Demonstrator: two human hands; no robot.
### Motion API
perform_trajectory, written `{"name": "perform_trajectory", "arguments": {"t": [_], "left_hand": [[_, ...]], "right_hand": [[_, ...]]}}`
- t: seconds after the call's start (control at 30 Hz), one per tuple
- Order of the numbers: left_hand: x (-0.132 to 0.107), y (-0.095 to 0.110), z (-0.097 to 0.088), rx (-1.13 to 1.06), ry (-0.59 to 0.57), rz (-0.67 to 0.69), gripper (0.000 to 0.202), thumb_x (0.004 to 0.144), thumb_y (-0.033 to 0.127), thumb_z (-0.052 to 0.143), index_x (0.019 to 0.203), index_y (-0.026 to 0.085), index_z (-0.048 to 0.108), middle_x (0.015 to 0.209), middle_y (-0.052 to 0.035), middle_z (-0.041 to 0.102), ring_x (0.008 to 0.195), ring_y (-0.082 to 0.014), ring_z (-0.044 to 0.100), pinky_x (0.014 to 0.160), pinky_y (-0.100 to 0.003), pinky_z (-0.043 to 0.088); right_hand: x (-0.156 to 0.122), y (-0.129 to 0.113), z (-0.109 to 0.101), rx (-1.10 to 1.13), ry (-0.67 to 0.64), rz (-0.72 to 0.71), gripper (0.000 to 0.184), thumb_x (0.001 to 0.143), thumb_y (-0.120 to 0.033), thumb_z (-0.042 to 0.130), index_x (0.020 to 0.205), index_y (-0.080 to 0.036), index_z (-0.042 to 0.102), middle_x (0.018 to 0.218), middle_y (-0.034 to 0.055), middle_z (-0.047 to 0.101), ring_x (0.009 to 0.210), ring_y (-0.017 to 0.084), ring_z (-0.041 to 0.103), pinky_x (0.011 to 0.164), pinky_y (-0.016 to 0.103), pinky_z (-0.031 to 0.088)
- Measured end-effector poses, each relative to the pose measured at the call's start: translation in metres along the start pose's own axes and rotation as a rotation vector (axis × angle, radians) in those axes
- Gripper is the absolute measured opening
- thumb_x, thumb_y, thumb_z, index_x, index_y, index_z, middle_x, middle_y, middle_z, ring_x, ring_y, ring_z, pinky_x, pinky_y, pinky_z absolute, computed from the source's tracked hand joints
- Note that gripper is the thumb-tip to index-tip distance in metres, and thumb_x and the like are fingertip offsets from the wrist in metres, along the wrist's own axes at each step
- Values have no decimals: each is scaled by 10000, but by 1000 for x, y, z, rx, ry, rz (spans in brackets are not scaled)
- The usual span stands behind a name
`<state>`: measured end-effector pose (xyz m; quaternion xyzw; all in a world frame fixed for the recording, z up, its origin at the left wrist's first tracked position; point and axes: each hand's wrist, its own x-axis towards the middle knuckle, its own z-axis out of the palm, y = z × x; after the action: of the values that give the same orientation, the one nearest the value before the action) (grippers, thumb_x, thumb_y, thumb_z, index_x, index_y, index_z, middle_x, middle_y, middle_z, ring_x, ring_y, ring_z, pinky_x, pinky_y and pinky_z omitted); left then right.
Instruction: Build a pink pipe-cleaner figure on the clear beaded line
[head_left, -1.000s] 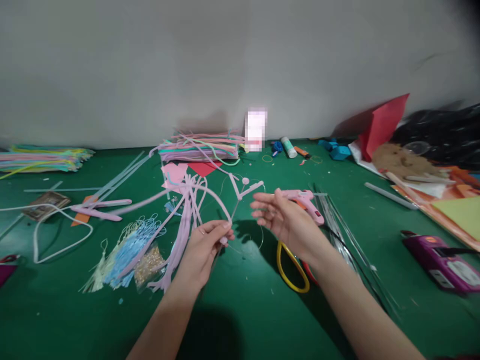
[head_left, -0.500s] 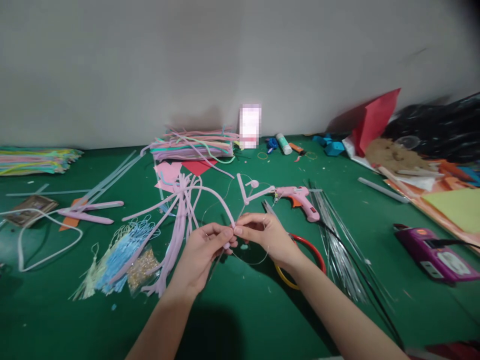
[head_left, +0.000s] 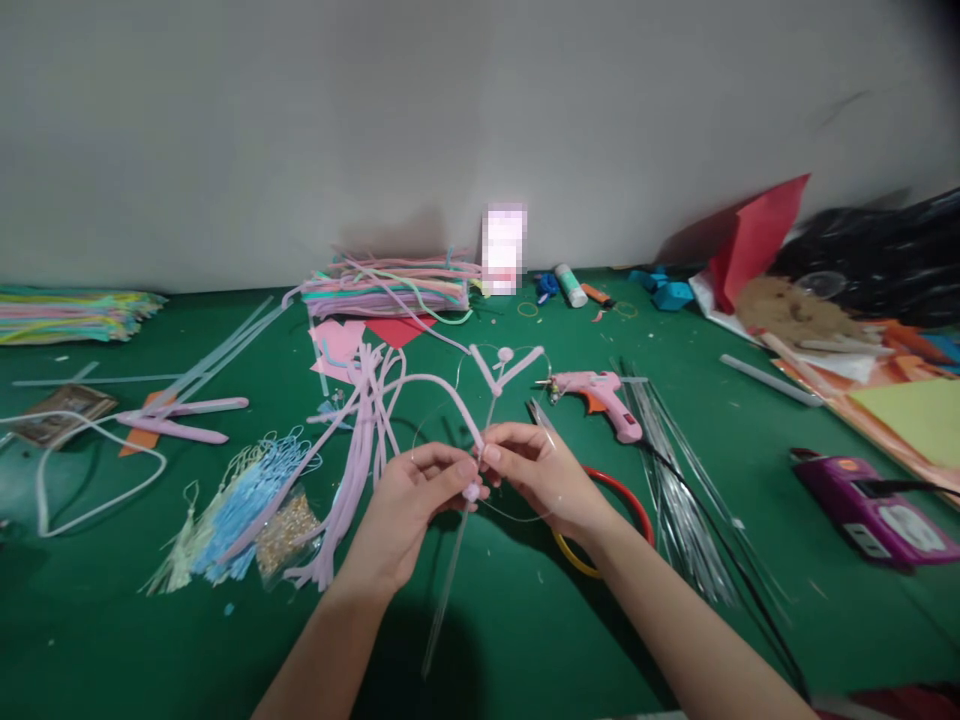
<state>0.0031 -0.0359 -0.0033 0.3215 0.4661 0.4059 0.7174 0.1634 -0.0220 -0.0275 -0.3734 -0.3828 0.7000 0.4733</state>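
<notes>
Over the middle of the table, my left hand (head_left: 431, 495) and my right hand (head_left: 536, 470) are both closed, fingertips nearly together. They pinch a lilac pipe cleaner (head_left: 446, 392), whose free length arches up and to the left. It wraps round a thin clear wire stem (head_left: 448, 590), with a small lilac coil (head_left: 471, 492) just below the fingers. Above the hands the stem carries a V-shaped lilac piece (head_left: 496, 385) with a small round coil (head_left: 505, 355). A thin loop of wire circles around the hands. My fingers partly hide where the pipe cleaner meets the stem.
Loose lilac pipe cleaners (head_left: 360, 430), blue tassels (head_left: 251, 500) and a bag of beads (head_left: 289, 530) lie left. Right are scissors (head_left: 615, 490), a pink glue gun (head_left: 604, 395) with a black cord, wires (head_left: 682, 490) and a purple device (head_left: 874, 510). A pipe-cleaner bundle (head_left: 390, 290) is behind.
Both hands have shifted slightly right with the stem. The stem has tilted, so its lower end now shows below my left hand, and the V-shaped piece sits farther from the glue gun.
</notes>
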Motion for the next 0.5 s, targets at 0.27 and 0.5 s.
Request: {"name": "perform_trajectory", "arguments": {"t": [0.27,0.5], "left_hand": [[-1,-1,1,38,-1,61,146,691,277,779,698,142,723,644,-37,699,651,-125,637,616,-197,478],[-1,-4,1,-10,5,61,138,718,283,761,691,154,720,625,-18,685,634,-115,637,588,-185,479]], "right_hand": [[0,2,5,60,-32,63,217,673,-392,802,759,-205,733,633,-8,637,578,103,542,553,243,418],[0,6,4,38,-35,32,155,686,-345,799,759,-228,727,660,-19,630,584,98,533,561,240,419]]}}
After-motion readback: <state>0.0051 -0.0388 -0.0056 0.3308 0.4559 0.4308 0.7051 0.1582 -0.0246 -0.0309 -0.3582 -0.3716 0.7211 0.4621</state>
